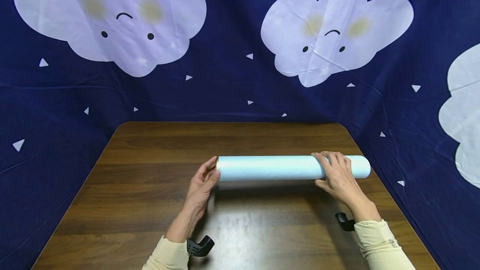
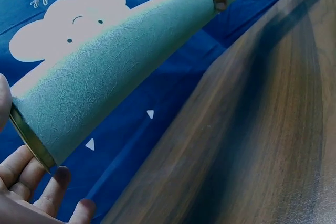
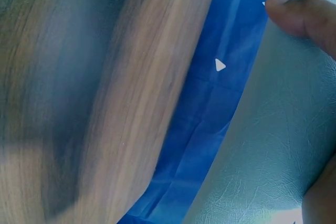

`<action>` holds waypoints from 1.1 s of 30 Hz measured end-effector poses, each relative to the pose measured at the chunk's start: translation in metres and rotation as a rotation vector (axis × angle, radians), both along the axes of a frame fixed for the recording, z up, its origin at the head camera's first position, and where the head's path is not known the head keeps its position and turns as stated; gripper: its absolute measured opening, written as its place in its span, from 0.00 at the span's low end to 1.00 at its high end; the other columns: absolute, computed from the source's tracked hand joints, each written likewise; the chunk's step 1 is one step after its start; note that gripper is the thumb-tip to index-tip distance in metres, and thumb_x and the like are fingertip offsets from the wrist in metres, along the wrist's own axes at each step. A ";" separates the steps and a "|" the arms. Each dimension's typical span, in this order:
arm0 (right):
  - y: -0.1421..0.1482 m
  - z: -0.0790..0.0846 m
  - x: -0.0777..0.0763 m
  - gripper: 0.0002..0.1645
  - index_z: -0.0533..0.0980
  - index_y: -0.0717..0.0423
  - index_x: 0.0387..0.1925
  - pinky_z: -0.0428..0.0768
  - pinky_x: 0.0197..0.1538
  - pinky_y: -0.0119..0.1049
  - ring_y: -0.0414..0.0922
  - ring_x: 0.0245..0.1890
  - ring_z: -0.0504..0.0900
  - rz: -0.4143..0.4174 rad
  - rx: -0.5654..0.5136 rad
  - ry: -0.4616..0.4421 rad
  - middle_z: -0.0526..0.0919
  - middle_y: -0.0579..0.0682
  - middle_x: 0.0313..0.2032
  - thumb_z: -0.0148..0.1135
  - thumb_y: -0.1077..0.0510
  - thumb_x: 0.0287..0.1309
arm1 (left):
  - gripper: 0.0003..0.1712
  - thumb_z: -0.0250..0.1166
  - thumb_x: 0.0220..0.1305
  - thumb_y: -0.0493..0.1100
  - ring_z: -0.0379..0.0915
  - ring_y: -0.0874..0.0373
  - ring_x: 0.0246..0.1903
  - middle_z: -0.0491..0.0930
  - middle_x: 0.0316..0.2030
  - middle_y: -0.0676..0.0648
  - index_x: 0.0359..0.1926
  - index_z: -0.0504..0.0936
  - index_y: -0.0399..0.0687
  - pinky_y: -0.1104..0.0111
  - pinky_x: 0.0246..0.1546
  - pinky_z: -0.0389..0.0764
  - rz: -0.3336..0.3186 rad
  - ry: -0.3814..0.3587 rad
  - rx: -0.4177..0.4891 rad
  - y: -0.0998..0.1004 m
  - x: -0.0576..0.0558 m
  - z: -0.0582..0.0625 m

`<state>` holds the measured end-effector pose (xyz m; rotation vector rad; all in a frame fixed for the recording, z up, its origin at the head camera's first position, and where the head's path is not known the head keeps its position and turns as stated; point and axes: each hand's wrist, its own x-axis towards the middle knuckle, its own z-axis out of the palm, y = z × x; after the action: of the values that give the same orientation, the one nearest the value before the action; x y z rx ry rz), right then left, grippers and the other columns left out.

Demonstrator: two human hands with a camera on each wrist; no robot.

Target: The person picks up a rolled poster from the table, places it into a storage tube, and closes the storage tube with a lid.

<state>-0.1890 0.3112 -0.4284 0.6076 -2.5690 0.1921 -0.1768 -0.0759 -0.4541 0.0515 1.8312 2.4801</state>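
A long, pale-blue tube [image 1: 266, 167] with a creased, leather-like surface is held level above the table. Its left end carries a narrow gold-coloured rim [image 2: 32, 137]. At that end my left hand [image 1: 200, 188] grips the tube, thumb on the near side and fingers about the rim. Toward the right end, my right hand [image 1: 337, 174] is wrapped over the tube from above. The right wrist view shows a thumb [image 3: 294, 17] lying along the tube's wall. What the tube contains is hidden.
The wooden table [image 1: 150, 145] bears the tube's shadow. A dark blue cloth [image 1: 232, 70] with white clouds and small triangles hangs behind and around it. Black curved wrist mounts [image 1: 200, 246] show beside both cream sleeves [image 1: 168, 255].
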 end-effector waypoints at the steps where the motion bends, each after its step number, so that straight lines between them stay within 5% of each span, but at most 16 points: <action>1: 0.001 0.000 0.000 0.51 0.67 0.52 0.58 0.62 0.51 0.61 0.61 0.48 0.69 -0.001 0.001 -0.002 0.73 0.60 0.47 0.81 0.59 0.25 | 0.29 0.59 0.65 0.40 0.69 0.68 0.55 0.70 0.58 0.51 0.67 0.64 0.48 0.80 0.52 0.71 -0.003 -0.002 0.004 0.001 0.000 -0.001; 18: 0.003 -0.002 0.000 0.52 0.68 0.51 0.58 0.62 0.50 0.61 0.61 0.48 0.68 -0.001 -0.015 0.017 0.73 0.61 0.47 0.81 0.59 0.22 | 0.31 0.58 0.66 0.40 0.69 0.69 0.54 0.69 0.59 0.51 0.68 0.61 0.46 0.79 0.53 0.70 -0.021 -0.003 0.022 0.007 0.000 0.000; 25: 0.007 -0.002 0.003 0.53 0.68 0.52 0.57 0.62 0.50 0.61 0.61 0.48 0.69 -0.011 -0.039 0.010 0.73 0.60 0.47 0.82 0.60 0.21 | 0.30 0.60 0.64 0.37 0.69 0.65 0.54 0.68 0.62 0.41 0.66 0.64 0.46 0.78 0.51 0.71 -0.028 0.030 -0.083 0.004 0.000 0.004; 33: 0.008 -0.003 0.004 0.52 0.69 0.52 0.57 0.62 0.51 0.61 0.61 0.48 0.69 -0.010 -0.050 0.017 0.74 0.61 0.46 0.81 0.60 0.21 | 0.31 0.61 0.62 0.36 0.67 0.55 0.59 0.68 0.63 0.42 0.66 0.65 0.48 0.77 0.52 0.73 -0.084 0.052 -0.156 -0.005 -0.001 0.008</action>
<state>-0.1849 0.3190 -0.4310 0.5759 -2.5427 0.2462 -0.1777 -0.0809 -0.4463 0.1832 1.9924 2.2948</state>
